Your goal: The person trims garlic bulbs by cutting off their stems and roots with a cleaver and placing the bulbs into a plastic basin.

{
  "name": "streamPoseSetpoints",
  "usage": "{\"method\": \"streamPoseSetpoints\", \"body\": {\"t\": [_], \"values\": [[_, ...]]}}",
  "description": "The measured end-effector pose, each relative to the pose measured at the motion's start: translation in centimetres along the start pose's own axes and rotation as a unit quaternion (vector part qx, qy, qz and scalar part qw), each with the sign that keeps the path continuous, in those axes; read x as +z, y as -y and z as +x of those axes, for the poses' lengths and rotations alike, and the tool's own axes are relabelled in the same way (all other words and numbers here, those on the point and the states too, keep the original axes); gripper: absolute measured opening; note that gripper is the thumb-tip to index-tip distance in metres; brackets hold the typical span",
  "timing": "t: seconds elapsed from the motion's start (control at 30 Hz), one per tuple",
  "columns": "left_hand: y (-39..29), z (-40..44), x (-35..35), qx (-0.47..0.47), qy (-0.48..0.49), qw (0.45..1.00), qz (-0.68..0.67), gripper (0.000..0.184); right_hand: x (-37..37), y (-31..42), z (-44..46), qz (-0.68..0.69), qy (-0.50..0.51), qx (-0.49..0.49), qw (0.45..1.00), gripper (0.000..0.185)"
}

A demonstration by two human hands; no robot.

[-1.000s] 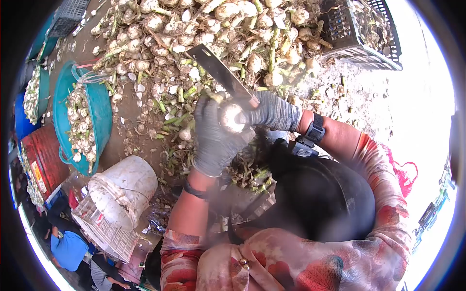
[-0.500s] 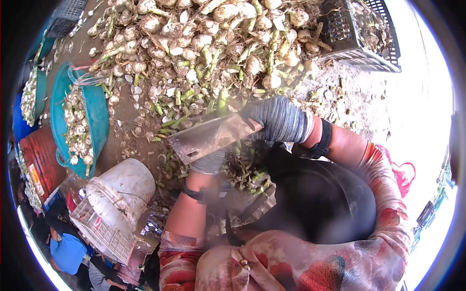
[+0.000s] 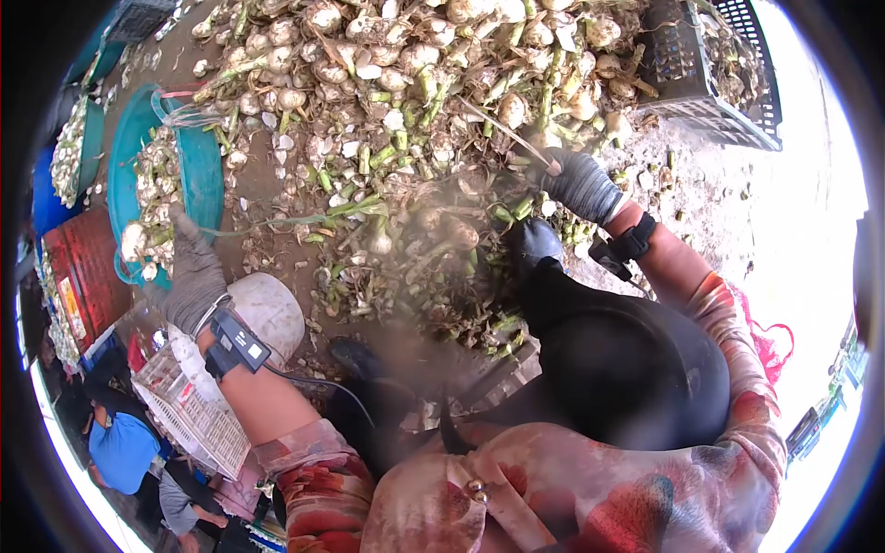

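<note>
My gloved left hand [image 3: 195, 276] reaches over the near rim of the teal basin [image 3: 205, 184]. Its fingers are spread, and trimmed garlic bulbs [image 3: 146, 198] lie in the basin just beyond them. One larger garlic bulb [image 3: 135, 241] is right by the fingertips; whether they touch it I cannot tell. My gloved right hand [image 3: 583, 186] is closed on the handle of a broad-bladed knife [image 3: 502, 127], seen nearly edge-on and pointing up and left. Below the blade lie cut green stalks and husks [image 3: 406, 258].
A heap of untrimmed garlic [image 3: 406, 55] fills the far side. A black crate [image 3: 710, 101] stands at the upper right. On the left are a red bucket [image 3: 88, 267], a white bucket [image 3: 267, 313] and a white basket [image 3: 198, 405]. A person in blue [image 3: 129, 452] is at the lower left.
My left hand has moved from under the blade at the centre to the basin on the left. The knife has gone up and right and turned edge-on.
</note>
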State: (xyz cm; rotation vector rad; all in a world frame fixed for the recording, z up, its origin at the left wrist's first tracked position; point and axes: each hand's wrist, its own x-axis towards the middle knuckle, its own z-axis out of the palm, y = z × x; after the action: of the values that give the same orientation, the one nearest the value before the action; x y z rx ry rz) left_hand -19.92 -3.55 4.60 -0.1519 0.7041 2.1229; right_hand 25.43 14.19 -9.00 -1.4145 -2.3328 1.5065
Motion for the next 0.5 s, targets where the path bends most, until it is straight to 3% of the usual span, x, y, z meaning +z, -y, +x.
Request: {"method": "streamPoseSetpoints", "body": {"t": [0.03, 0.1, 0.13, 0.17, 0.23, 0.3, 0.33, 0.4, 0.43, 0.47, 0.5], "values": [[0.2, 0.6, -0.1, -0.012, -0.001, 0.999, 0.049, 0.072, 0.2, 0.0, 0.1, 0.014, -0.004, -0.017, 1.000, 0.018], [4.7, 0.4, -2.2, -0.024, -0.055, 0.931, 0.361, 0.058, 0.5, 0.4, 0.0, 0.008, -0.020, -0.015, 1.000, 0.020], [7.8, -0.3, -3.5, -0.008, 0.006, 0.833, 0.552, 0.048, 0.8, 0.2, 0.0, 0.009, -0.020, -0.013, 1.000, 0.020], [11.0, -1.1, -4.8, 0.009, 0.067, 0.695, 0.715, 0.039, 1.2, -0.3, 0.0, -0.010, -0.013, -0.017, 1.000, 0.021], [16.3, -1.7, -8.0, 0.016, 0.136, 0.635, 0.760, 0.030, 1.5, 0.3, -0.3, -0.030, -0.010, -0.016, 0.999, 0.023], [19.3, -0.8, -9.0, 0.109, 0.218, 0.344, 0.907, 0.048, 1.6, 0.7, -0.6, -0.037, 0.009, -0.012, 0.999, 0.024], [20.4, -0.7, -9.5, 0.111, 0.218, 0.346, 0.906, 0.048, 1.5, 1.0, -0.7, -0.044, 0.022, -0.010, 0.999, 0.025], [22.1, -0.7, -9.5, 0.029, 0.129, 0.199, 0.971, 0.050, 1.1, 1.6, -1.0, -0.069, 0.031, 0.006, 0.997, 0.026], [22.2, -0.3, -9.5, 0.003, 0.137, 0.174, 0.975, 0.053, 1.2, 1.3, -1.1, -0.065, 0.028, 0.005, 0.997, 0.027], [21.9, -0.4, -8.9, 0.003, 0.138, 0.173, 0.975, 0.053, 1.3, 1.1, -1.2, -0.058, 0.025, 0.005, 0.998, 0.027], [21.4, -0.6, -8.1, 0.020, 0.141, 0.206, 0.968, 0.056, 1.2, 1.1, -1.2, -0.075, 0.036, 0.009, 0.997, 0.031]]}}
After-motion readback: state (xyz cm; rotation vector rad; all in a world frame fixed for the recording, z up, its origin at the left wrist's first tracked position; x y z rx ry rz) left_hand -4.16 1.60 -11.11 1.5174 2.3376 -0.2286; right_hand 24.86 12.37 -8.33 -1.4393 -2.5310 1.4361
